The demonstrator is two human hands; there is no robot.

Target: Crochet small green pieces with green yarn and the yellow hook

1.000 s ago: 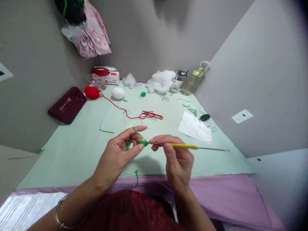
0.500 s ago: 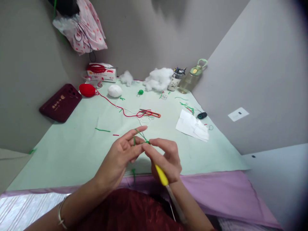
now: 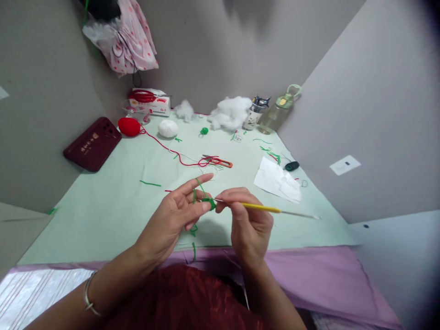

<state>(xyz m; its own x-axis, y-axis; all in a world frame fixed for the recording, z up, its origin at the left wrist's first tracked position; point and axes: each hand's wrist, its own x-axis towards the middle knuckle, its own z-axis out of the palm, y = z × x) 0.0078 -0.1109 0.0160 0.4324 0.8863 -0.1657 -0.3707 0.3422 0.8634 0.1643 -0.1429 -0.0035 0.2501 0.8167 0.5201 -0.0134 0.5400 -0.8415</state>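
Between thumb and fingers, my left hand pinches a small piece of green crochet work. Green yarn runs from it up over my raised left index finger, and more green strands hang below the hand. My right hand is closed round a crochet hook with a yellow handle. The hook lies nearly level, its front end at the green piece and its other metal end pointing right. Whether the tip sits inside a stitch is too small to tell.
Beyond my hands lie orange-handled snips with red yarn from a red ball. A white yarn ball, stuffing, a bottle and a maroon tablet case stand farther back. White paper lies to the right.
My right hand has turned, swinging the hook from pointing down toward me to lying almost level, rear end right. More of the green piece shows. The whole view has shifted slightly.
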